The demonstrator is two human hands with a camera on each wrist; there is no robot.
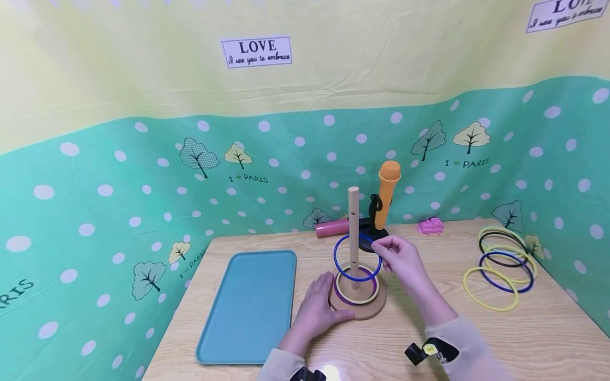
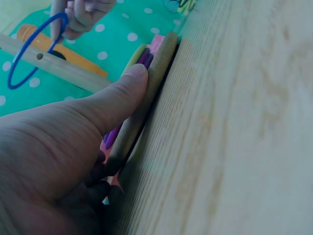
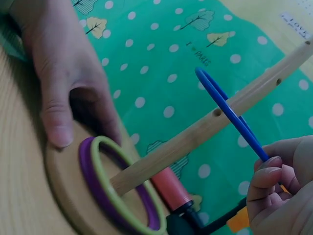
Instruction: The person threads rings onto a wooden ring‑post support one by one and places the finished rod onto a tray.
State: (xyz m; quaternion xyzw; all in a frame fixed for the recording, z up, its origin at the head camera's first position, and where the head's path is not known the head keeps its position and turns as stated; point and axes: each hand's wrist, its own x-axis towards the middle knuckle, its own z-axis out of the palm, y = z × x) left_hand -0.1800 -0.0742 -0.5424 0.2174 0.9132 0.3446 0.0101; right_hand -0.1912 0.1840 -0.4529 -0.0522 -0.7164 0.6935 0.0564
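Right hand point(image 1: 400, 259) pinches the blue ring point(image 1: 356, 258) at its right edge with thumb and fingertips; ring is around the wooden peg point(image 1: 353, 233), partway down, tilted, above the yellow ring point(image 1: 356, 290) and purple ring point(image 1: 339, 290) lying on the round wooden base point(image 1: 358, 308). Left hand point(image 1: 318, 309) rests flat on the base's left edge, fingers fairly straight, thumb pressing the rim, gripping nothing. Teal tray point(image 1: 252, 307) left on the table point(image 1: 429, 344); spare rings point(image 1: 502, 264) far right; orange microphone point(image 1: 387, 196) on its stand behind the peg
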